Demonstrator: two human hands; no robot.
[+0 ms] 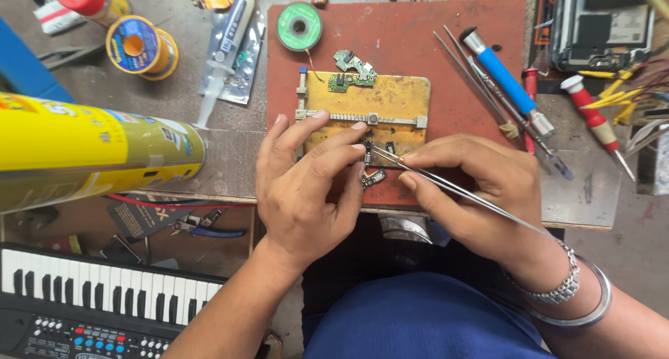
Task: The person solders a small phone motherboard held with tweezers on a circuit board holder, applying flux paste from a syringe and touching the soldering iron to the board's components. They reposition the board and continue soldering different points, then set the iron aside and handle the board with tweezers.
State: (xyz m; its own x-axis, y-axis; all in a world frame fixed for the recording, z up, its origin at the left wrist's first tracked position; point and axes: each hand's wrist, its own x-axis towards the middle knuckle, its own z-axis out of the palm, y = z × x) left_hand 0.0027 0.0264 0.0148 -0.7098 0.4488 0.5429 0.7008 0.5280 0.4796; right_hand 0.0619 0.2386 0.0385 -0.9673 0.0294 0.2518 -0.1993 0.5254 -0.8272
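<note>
My left hand (306, 181) rests on the front of a yellow board-holding jig (390, 98), its fingers pinching a small dark circuit part (371, 178) at the jig's near edge. Thin metal tweezers (446, 185) sit in my right hand (474, 188), their tips meeting my left fingertips over that part. A small green circuit board (352, 72) lies at the jig's far edge. The jig sits on a red mat (425, 42).
A large yellow spray can (90, 153) lies at left. Solder spools (143, 47) (300, 26), a syringe (226, 49), a blue-handled tool (505, 77), a red screwdriver (596, 122) and spare tweezers (481, 87) surround the mat. A small keyboard (90, 293) stands below left.
</note>
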